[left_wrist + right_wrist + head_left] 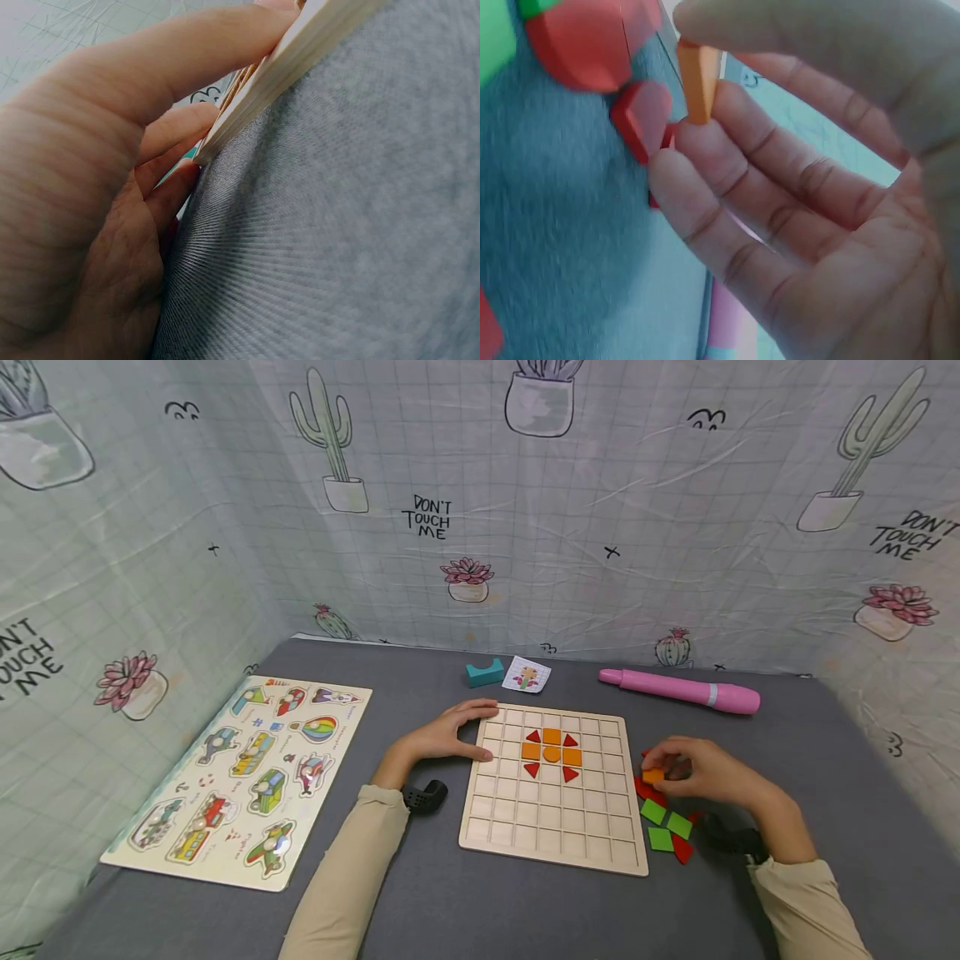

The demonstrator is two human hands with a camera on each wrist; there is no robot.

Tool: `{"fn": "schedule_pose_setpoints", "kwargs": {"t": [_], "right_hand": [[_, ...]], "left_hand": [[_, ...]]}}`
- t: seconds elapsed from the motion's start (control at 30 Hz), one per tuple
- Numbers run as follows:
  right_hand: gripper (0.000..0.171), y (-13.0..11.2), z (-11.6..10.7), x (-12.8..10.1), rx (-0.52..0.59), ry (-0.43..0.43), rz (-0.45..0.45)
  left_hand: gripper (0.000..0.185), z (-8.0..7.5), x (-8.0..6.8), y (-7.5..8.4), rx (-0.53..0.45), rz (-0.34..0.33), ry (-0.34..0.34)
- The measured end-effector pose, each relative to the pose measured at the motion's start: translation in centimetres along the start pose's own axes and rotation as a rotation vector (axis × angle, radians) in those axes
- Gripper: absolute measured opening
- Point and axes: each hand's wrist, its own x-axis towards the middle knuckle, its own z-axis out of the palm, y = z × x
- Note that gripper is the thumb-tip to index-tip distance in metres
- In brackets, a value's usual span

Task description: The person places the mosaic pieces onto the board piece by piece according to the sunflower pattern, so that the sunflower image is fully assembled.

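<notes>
A wooden grid board (pixel 555 827) lies in front of me. On it, three orange square tiles (pixel 551 737) surround an orange round tile (pixel 552 754), with several red triangular tiles (pixel 571 774) at the diagonals. My left hand (pixel 438 735) rests at the board's upper left edge, thumb on the rim and fingers by the corner. To the right of the board, my right hand (pixel 701 768) pinches an orange tile (pixel 698 82) between thumb and fingertips. Below that hand lie three green square tiles (pixel 661 839) and several red tiles (pixel 682 849), some partly hidden by the hand.
A vehicle picture puzzle board (pixel 225 860) lies at the left. Behind the grid board are a teal block (pixel 484 672) and a small pattern card (pixel 527 675). A pink pen-like stick (pixel 675 687) lies at the back right. A printed cloth (pixel 555 527) hangs behind.
</notes>
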Motion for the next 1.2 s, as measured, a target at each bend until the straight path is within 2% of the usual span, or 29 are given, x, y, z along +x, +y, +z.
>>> {"fn": "schedule_pose_setpoints", "kwargs": {"t": [0.23,0.53,0.8,1.07,1.2], "right_hand": [[0.024,-0.6,0.8,1.1,0.006,0.016,-0.123],[0.021,-1.7,2.3,2.8,0.031,-0.022,-0.129],[0.019,-2.6,3.2,4.5,0.012,-0.069,-0.141],[0.017,-3.6,4.3,6.4,-0.016,-0.063,-0.194],[0.016,-4.2,4.8,7.3,-0.02,-0.088,-0.186]], "left_hand": [[0.077,0.0,0.0,0.0,-0.008,-0.002,-0.001],[0.076,0.1,0.1,0.1,-0.008,-0.006,-0.004],[0.077,0.1,0.2,0.2,-0.011,-0.004,0.0],[0.076,0.1,0.2,0.0,-0.004,0.0,0.009],[0.076,0.1,0.1,0.0,-0.006,0.0,0.01]]}}
